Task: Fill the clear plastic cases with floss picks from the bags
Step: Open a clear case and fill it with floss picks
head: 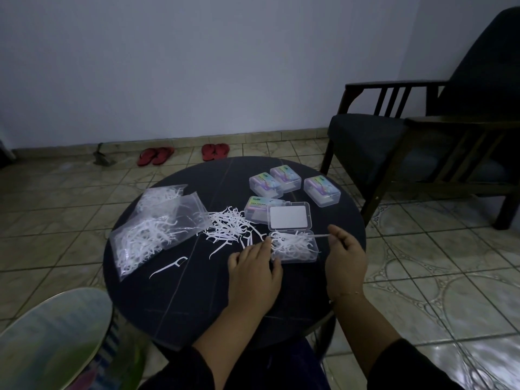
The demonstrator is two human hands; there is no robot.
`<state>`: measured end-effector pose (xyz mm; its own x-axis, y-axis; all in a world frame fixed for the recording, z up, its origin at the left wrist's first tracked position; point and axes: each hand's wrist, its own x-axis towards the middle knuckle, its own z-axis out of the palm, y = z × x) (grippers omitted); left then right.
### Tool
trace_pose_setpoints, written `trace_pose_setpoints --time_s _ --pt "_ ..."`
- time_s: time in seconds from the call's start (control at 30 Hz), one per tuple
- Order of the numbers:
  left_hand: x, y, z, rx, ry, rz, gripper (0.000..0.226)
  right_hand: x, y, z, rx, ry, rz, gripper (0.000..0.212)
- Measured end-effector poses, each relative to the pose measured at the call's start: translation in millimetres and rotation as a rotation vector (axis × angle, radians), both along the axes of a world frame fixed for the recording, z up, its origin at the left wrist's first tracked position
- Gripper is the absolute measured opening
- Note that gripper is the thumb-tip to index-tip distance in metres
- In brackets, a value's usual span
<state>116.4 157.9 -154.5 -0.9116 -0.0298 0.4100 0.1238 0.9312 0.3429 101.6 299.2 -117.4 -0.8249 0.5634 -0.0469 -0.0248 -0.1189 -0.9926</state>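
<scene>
Open case [294, 246]: clear plastic, part-filled with floss picks, lid [289, 216] folded back, on round dark worktop [168, 305]. Left hand [254, 273]: flat on worktop, fingers straight, fingertips touching case's left edge. Right hand [344, 253]: just right of case, pinching one pick [320, 235] over its rim. Loose picks [229, 229]: left of case. Two bags [157, 226]: further left. Four closed cases [281, 180]: behind.

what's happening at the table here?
A person is packing floss picks into an open clear case on a round dark table. The right hand pinches one pick over the case's right edge; the left hand rests against its left side. The case already holds a heap. Loose picks and two bags lie left; four closed cases sit behind.
</scene>
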Motion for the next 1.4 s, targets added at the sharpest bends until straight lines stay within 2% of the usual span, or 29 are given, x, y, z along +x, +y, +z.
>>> trace_pose_setpoints --time_s 0.07,0.13,0.33,0.43,0.57,0.7,0.83,0.93,1.0,1.07,1.13,1.23,1.4 --pt "0 0 0 -0.005 0.002 0.0 0.054 -3 -4 2 0.001 -0.053 0.068 0.017" --pt "0 0 0 -0.014 0.001 0.0 0.054 -8 -7 0 0.089 -0.102 0.123 0.017" --pt "0 0 1 -0.03 -0.005 0.004 0.051 -11 -11 -9 0.695 -0.154 0.195 0.024" --pt "1 -1 2 -0.022 -0.014 -0.001 0.052 -7 -11 -6 0.91 -0.169 0.21 0.027" --pt "8 -13 8 0.073 0.061 0.036 0.047 2 -20 1 1.085 -0.111 0.193 0.029" --pt "16 -57 7 -0.005 0.133 0.129 0.042 1 -36 17 1.389 -0.018 0.427 0.033" --pt "28 -107 6 -0.062 -0.019 0.331 0.037 -14 -67 28 1.679 -0.098 0.608 0.037" --pt "35 -118 9 -0.069 -0.201 0.449 0.053 -25 -91 31 1.75 -0.223 0.627 0.054" --pt "35 -117 11 -0.064 -0.244 0.482 0.057 -29 -102 33 1.795 -0.345 0.654 0.068" --pt "32 -115 15 -0.059 -0.268 0.472 0.055 -32 -109 34 1.845 -0.457 0.7 0.074" --pt "27 -112 18 -0.055 -0.277 0.424 0.052 -32 -113 31 1.826 -0.502 0.724 0.064" --pt "19 -107 18 -0.048 -0.269 0.284 0.047 -27 -118 26 1.748 -0.393 0.68 0.035" --pt "-2 -105 16 0.006 -0.233 0.061 0.045 -17 -122 27 1.774 -0.28 0.653 0.031"
